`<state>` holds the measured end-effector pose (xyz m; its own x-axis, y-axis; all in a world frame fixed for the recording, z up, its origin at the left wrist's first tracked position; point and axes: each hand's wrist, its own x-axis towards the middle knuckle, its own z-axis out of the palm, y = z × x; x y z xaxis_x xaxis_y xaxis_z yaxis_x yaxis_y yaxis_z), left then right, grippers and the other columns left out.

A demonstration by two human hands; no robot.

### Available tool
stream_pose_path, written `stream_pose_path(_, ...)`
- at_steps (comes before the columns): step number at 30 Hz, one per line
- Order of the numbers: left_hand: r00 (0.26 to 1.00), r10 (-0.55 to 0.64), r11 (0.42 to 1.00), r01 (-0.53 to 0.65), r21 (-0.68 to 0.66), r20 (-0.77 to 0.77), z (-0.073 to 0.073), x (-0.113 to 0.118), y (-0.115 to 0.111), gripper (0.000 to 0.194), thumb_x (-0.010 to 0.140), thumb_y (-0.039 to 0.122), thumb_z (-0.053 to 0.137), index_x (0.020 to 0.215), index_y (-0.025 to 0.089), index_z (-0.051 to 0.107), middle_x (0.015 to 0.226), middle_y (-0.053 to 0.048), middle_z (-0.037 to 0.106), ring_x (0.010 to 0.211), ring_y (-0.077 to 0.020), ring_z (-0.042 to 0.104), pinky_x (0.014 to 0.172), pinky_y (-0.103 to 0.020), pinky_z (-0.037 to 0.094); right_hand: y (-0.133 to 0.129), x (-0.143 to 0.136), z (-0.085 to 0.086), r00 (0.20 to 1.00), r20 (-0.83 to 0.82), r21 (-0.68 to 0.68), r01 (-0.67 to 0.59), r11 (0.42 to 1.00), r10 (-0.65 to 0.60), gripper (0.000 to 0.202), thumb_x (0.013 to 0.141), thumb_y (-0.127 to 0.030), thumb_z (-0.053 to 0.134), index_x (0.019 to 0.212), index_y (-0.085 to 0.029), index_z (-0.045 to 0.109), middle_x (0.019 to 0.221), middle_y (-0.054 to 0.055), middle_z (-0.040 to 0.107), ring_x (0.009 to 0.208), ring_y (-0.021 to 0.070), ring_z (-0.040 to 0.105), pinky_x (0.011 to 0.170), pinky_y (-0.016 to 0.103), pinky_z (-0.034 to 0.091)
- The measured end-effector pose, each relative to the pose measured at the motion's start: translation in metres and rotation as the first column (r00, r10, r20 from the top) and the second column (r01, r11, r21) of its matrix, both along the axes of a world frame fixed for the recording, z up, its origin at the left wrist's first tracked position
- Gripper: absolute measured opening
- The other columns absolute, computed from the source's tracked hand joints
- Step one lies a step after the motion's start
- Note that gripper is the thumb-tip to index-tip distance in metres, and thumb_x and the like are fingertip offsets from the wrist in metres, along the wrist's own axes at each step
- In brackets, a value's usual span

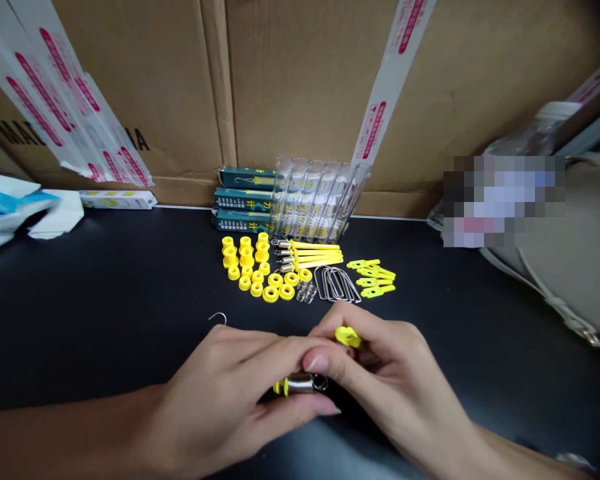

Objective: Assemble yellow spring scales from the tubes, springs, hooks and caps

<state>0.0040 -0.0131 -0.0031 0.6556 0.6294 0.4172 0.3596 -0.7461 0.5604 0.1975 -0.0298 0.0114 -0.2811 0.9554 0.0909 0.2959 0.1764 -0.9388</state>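
Observation:
My left hand [230, 390] is closed around a small tool with a silver metal barrel [300, 384] and a yellow collar. A thin wire hook [219, 316] shows beyond its knuckles. My right hand [390, 373] touches the left fingers and pinches a bright yellow plastic piece [348, 337]; its fingertips meet near the barrel's ringed end. Beyond the hands lie yellow flanged sleeves [246, 257], yellow rings [271, 294], small springs [307, 292], bent wire loops [337, 285], yellow-handled parts with metal tips [315, 256] and flat yellow pieces [375, 283].
Clear tubes [317, 200] lean against green boxes [243, 199] before a large cardboard box [300, 87]. White-and-blue packaging [15, 207] lies at left beside a slim white box [117, 199]. A pale bag [560, 273] and clear bottle [527, 138] stand right on the black table [105, 300].

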Motion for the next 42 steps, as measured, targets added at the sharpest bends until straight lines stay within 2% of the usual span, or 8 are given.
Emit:
stream_pose_path(3, 0.999, 0.022, 0.999, -0.023, 0.034, 0.034, 0.002, 0.002, 0.002, 0.014, 0.095, 0.036, 0.064, 0.100, 0.023, 0.065, 0.068, 0.007, 0.069, 0.052, -0.0088, 0.061, 0.057, -0.018, 0.050, -0.001, 0.002, 0.003, 0.998, -0.052, 0.041, -0.027, 0.999, 0.029, 0.024, 0.100, -0.033, 0.054, 0.082, -0.020, 0.064, 0.068, -0.003, 0.062, 0.060, 0.0098, 0.056, 0.056, 0.020, 0.043)
stream_pose_path(6, 0.996, 0.031, 0.999, -0.033, 0.025, 0.080, 0.006, 0.003, 0.004, 0.018, 0.094, 0.034, 0.066, 0.108, 0.023, 0.066, 0.073, 0.007, 0.072, 0.046, -0.0071, 0.056, 0.057, -0.018, 0.052, 0.000, 0.004, 0.004, 0.997, -0.079, 0.039, -0.021, 0.999, 0.024, 0.020, 0.101, -0.030, 0.051, 0.095, -0.021, 0.068, 0.070, -0.004, 0.057, 0.061, 0.0094, 0.053, 0.055, 0.019, 0.042)
stream_pose_path(14, 0.976, 0.098, 0.974, -0.054, -0.218, 0.196, 0.012, 0.003, 0.008, 0.031, 0.085, 0.015, 0.073, 0.113, 0.028, 0.071, 0.086, 0.008, 0.078, 0.061, -0.0064, 0.068, 0.056, -0.011, 0.052, 0.005, 0.013, 0.004, 0.977, -0.210, -0.120, -0.074, 0.990, 0.048, 0.026, 0.103, -0.033, 0.048, 0.116, -0.023, 0.068, 0.077, 0.000, 0.065, 0.071, 0.0123, 0.058, 0.064, 0.022, 0.047)
stream_pose_path(19, 0.976, 0.104, 0.975, -0.063, -0.212, 0.191, 0.011, 0.003, 0.007, 0.028, 0.083, 0.015, 0.076, 0.108, 0.027, 0.072, 0.088, 0.009, 0.078, 0.063, -0.0058, 0.069, 0.060, -0.009, 0.052, 0.006, 0.007, 0.003, 0.974, -0.228, -0.114, -0.014, 0.993, -0.012, 0.017, 0.093, -0.036, 0.067, 0.099, -0.021, 0.067, 0.079, -0.001, 0.067, 0.072, 0.0127, 0.065, 0.066, 0.022, 0.052)
stream_pose_path(22, 0.977, 0.089, 0.976, -0.046, -0.213, 0.196, 0.012, 0.003, 0.008, 0.025, 0.083, 0.014, 0.076, 0.103, 0.027, 0.072, 0.084, 0.011, 0.077, 0.064, -0.0047, 0.069, 0.063, -0.008, 0.052, 0.006, 0.004, 0.001, 0.979, -0.203, -0.090, 0.015, 0.996, -0.033, 0.013, 0.094, -0.033, 0.066, 0.092, -0.021, 0.065, 0.075, -0.003, 0.066, 0.069, 0.0115, 0.064, 0.065, 0.021, 0.051)
stream_pose_path(30, 0.967, 0.125, 0.964, -0.066, -0.256, 0.221, 0.013, 0.003, 0.008, 0.026, 0.083, 0.015, 0.075, 0.106, 0.027, 0.073, 0.076, 0.012, 0.072, 0.054, -0.0017, 0.059, 0.052, -0.004, 0.045, 0.004, 0.009, 0.001, 0.981, -0.195, -0.029, -0.019, 0.999, 0.013, 0.018, 0.102, -0.028, 0.052, 0.108, -0.026, 0.069, 0.080, -0.002, 0.067, 0.072, 0.0096, 0.060, 0.065, 0.019, 0.046)
stream_pose_path(35, 0.956, 0.188, 0.951, -0.119, -0.285, 0.225, 0.011, 0.004, 0.009, 0.028, 0.081, 0.019, 0.078, 0.107, 0.028, 0.072, 0.064, 0.013, 0.066, 0.046, -0.0015, 0.053, 0.047, -0.005, 0.043, 0.001, 0.005, 0.002, 0.977, -0.201, -0.085, 0.052, 0.995, -0.068, 0.018, 0.092, -0.035, 0.065, 0.108, -0.026, 0.064, 0.077, -0.001, 0.067, 0.066, 0.0125, 0.058, 0.057, 0.021, 0.046)
stream_pose_path(42, 0.928, 0.286, 0.923, -0.200, -0.328, 0.237, 0.009, 0.005, 0.007, 0.024, 0.078, 0.020, 0.081, 0.091, 0.026, 0.062, 0.070, 0.014, 0.073, 0.056, -0.0020, 0.066, 0.055, -0.002, 0.046, 0.001, 0.004, -0.005, 0.996, -0.078, -0.119, 0.039, 0.992, -0.049, 0.013, 0.088, -0.037, 0.068, 0.084, -0.024, 0.068, 0.079, 0.001, 0.066, 0.067, 0.0146, 0.058, 0.056, 0.025, 0.044)
